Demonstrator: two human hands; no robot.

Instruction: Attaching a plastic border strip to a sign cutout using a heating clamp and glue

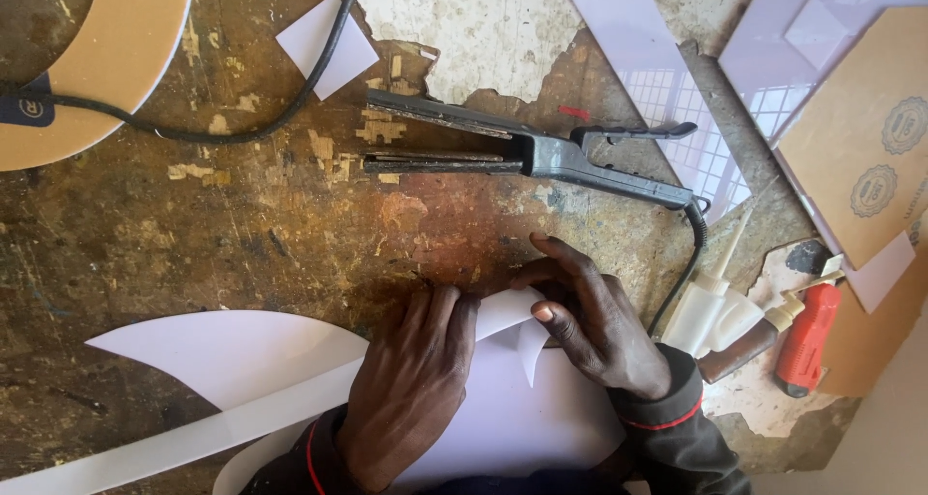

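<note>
At the bottom centre of the frame, left hand (411, 389) pressed flat, palm down, fingers together, on a white plastic sheet (512, 418), grasping nothing. Just right of it, right hand (590, 316) with fingers curled and spread, pinching the upturned edge of the same sheet where a narrow white strip (184, 442) stands bent against it; thumb tip on the inner face, fingertips over the top. Dark sleeves with red trim (667, 422) at both wrists. Toward the lower left, a pointed white offcut (227, 355) lying flat, with the strip running beneath it out to the bottom left corner. All resting on a worn wooden workbench (193, 234), brown, stained, paint flaking. At the lower right, a translucent glue bottle with a thin nozzle (715, 306), and just beside it a red utility knife (807, 340). Farther up, in the middle of the frame, a grey metal heating tool with two long flat prongs (522, 147), its black cord (691, 263) dropping toward the bottle. In the upper left, a tan curved board (116, 50) crossed by a black cable (290, 103), and a small white square scrap (324, 45). In the upper right, pale lilac sheets (667, 79) and a brown paper-backed panel (860, 137).
</note>
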